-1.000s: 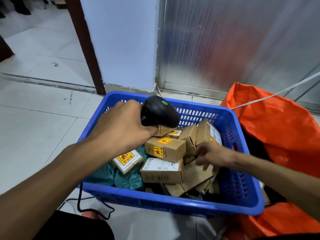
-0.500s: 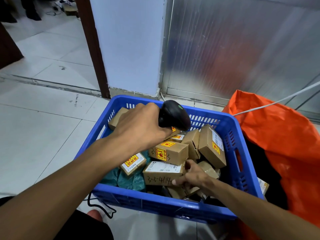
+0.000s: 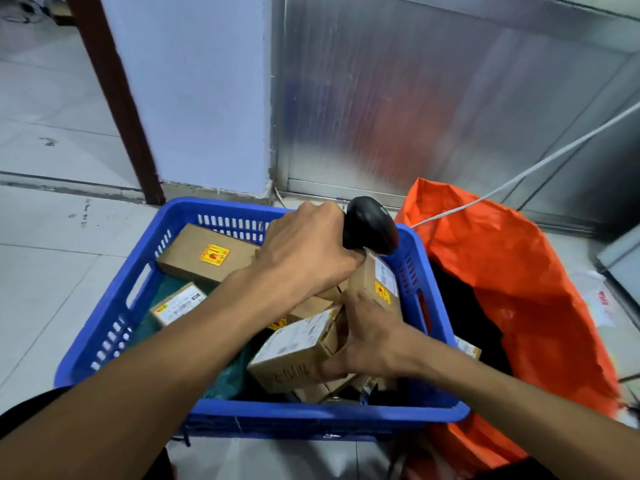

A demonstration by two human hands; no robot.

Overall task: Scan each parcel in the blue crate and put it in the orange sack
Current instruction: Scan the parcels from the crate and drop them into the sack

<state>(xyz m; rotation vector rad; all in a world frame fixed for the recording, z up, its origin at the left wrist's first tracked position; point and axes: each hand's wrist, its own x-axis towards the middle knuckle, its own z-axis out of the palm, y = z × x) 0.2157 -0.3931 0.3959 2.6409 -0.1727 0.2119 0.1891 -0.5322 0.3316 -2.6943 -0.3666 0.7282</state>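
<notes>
Since half a second ago my right hand (image 3: 372, 336) has closed round a parcel and tipped it up out of the pile, where before it was only reaching down among the boxes, and my left hand (image 3: 304, 252) has carried the scanner (image 3: 370, 226) further toward the crate's far right corner. Largest in view, the orange sack (image 3: 512, 282) stands open on the floor just beside the right wall of the blue crate (image 3: 110, 327), its dark mouth facing up, with the corner of a labelled box showing inside against the crate side. That crate sits on the pale tiled floor (image 3: 45, 271) in front of a white pillar and a ribbed metal panel, and it holds a heap of small cardboard parcels over green plastic mailers (image 3: 169, 289). A long flat box (image 3: 207, 254) with a yellow and red sticker lies against the far wall of the crate, partly under my left wrist. My left fingers are wrapped tight around the scanner's handle, its black head pointing down at the parcels on the right side. The lifted parcel (image 3: 294, 351) is tilted, white label uppermost, handwriting on its near face; my right fingers curl over its far end and my thumb presses its lower edge, so it is held fast above the boxes in the crate's near right part. Another upright box (image 3: 381, 282) with a label and yellow sticker stands just behind my right hand. A smaller labelled box (image 3: 178, 303) rests on the green mailers at the left.
</notes>
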